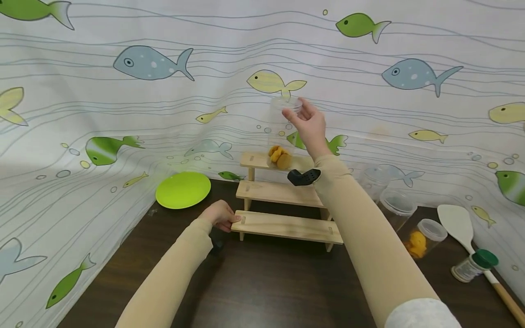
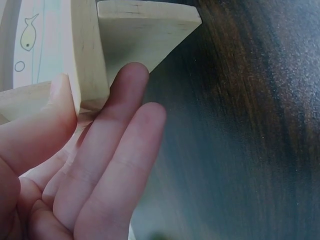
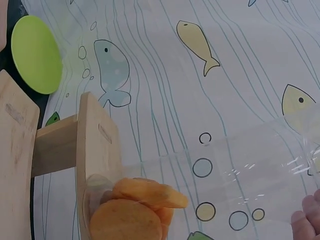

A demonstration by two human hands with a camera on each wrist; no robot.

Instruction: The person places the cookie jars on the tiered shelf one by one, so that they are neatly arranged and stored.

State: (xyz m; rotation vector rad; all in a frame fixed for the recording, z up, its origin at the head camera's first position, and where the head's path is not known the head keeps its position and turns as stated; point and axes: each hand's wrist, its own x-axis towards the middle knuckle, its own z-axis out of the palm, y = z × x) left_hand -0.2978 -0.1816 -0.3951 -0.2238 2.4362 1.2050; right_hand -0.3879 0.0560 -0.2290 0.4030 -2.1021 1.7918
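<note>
A three-step wooden stand [image 1: 283, 193] sits on the dark table. My left hand [image 1: 219, 215] pinches the left end of its lowest step; in the left wrist view the thumb lies on one face of the board [image 2: 89, 55] and the fingers [image 2: 132, 135] extend along the other. My right hand [image 1: 307, 123] grips a tall clear plastic jar [image 1: 283, 130] near its lid. The jar stands upright with its bottom at the top step, and orange-yellow pieces [image 3: 127, 217] lie in its base. Only the right fingertips [image 3: 305, 222] show at the edge of the right wrist view.
A lime-green plate [image 1: 183, 190] rests left of the stand. On the right are two more clear containers [image 1: 397, 202], a small jar with orange contents [image 1: 424, 237], a green-capped shaker [image 1: 474, 265] and a white spatula [image 1: 457, 223]. A fish-print sheet [image 1: 229, 27] hangs behind.
</note>
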